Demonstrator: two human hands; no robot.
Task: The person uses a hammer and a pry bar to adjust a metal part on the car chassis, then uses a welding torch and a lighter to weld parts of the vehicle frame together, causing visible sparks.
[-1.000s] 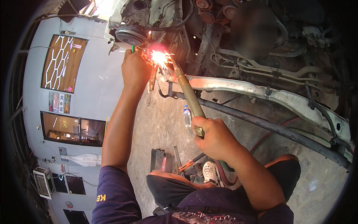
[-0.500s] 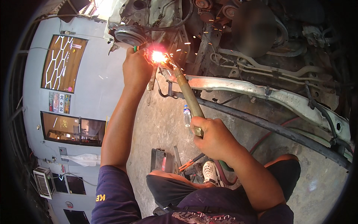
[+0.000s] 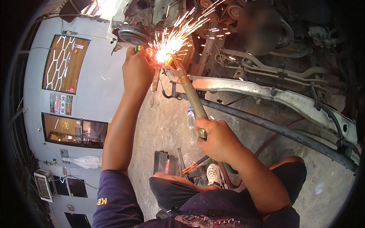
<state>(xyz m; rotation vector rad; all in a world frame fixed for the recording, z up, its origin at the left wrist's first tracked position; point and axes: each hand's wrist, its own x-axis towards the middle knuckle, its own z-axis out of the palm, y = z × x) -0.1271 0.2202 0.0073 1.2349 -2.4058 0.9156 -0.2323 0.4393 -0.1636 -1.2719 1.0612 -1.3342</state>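
Note:
My right hand (image 3: pixel 218 140) is wrapped round the brass handle of a gas torch (image 3: pixel 192 95). The torch slants up and left, its bent tip at a glowing spot (image 3: pixel 162 57) on the car's metal frame. Bright sparks (image 3: pixel 182 32) fly up and right from there. Just left of the glow, my left hand (image 3: pixel 137 74) is closed on something with a green end (image 3: pixel 136 48); the rest of it is hidden by the fingers and glare. A rusty metal strip (image 3: pixel 155 79) hangs below the glow, beside my left wrist.
A pale metal crossbar (image 3: pixel 235 86) and a dark bar (image 3: pixel 262 127) run off to the right. A water bottle (image 3: pixel 190 118), an open tool case (image 3: pixel 161 162) and orange-handled cutters (image 3: pixel 194 165) are on the concrete floor. Hoses (image 3: pixel 268 141) trail behind my right arm.
The sparks have grown from a few scattered streaks to a wide spray up and right. My left hand has shifted slightly left; the torch has barely moved.

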